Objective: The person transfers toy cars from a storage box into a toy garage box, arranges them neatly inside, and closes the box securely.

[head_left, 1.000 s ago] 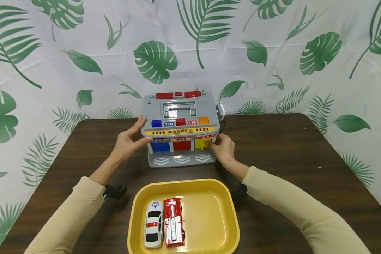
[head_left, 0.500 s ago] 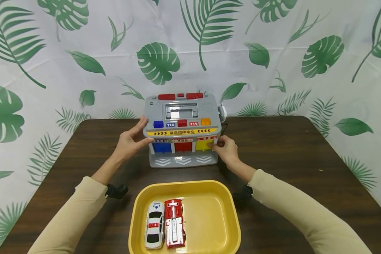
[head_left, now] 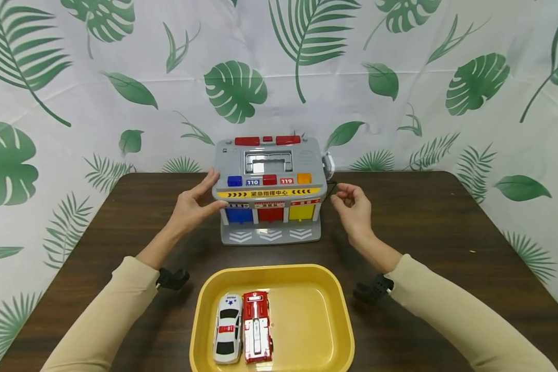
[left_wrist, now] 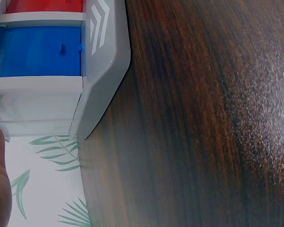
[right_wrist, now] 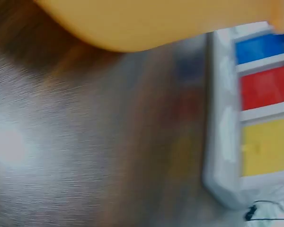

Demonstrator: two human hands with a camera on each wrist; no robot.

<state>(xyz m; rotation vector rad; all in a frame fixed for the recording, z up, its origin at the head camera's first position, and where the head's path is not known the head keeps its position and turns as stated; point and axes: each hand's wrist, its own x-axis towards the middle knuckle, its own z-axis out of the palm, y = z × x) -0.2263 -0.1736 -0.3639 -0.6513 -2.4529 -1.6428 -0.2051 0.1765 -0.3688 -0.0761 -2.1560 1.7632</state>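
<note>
In the head view a grey toy garage [head_left: 269, 193] with blue, red and yellow doors stands upright on the table, all three doors down. My left hand [head_left: 190, 206] holds the left end of its roof, thumb at the front edge and fingers along the side; some fingertips are hidden. To the right of the garage hovers my right hand [head_left: 355, 212], its fingers loosely bent. A thin black cord [head_left: 333, 187] hangs at the garage's right side close to those fingertips; whether they touch it I cannot tell. The right wrist view shows the yellow door [right_wrist: 269, 145] nearby.
Nearer to me is a yellow tray [head_left: 269, 271]. Inside it, side by side on the left, lie a white toy police car [head_left: 227, 329] and a red and white toy fire truck [head_left: 258, 328]. A leaf-print cloth [head_left: 167, 103] hangs behind the dark wooden table [head_left: 423, 222].
My right hand has left the yellow door and moved right, away from the garage front. The left hand stays at the roof's left end. The whole view has shifted slightly.
</note>
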